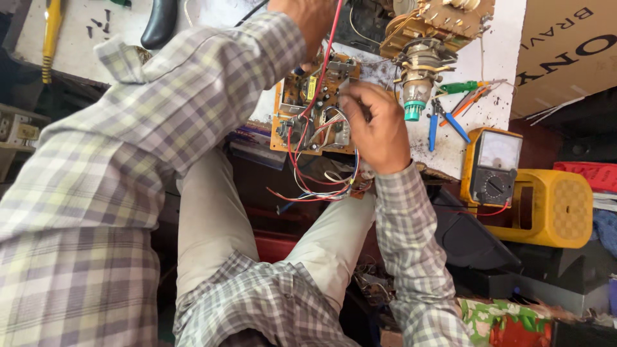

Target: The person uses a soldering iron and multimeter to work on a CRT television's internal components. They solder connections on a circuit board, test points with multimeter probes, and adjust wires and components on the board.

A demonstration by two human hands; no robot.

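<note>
My right hand [379, 125] pinches a thin probe on the orange circuit board [313, 106] overhanging the bench edge; left hand [308, 19] fingers unclear, wires [308, 183] crowding below.

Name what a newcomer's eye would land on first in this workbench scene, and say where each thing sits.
At centre, an orange circuit board trailing red wires lies at the bench edge, with the right hand pressed to it and the left hand raised above it by a red wire. To the right stands a yellow multimeter, with blue-handled pliers on the white benchtop behind it.
</note>
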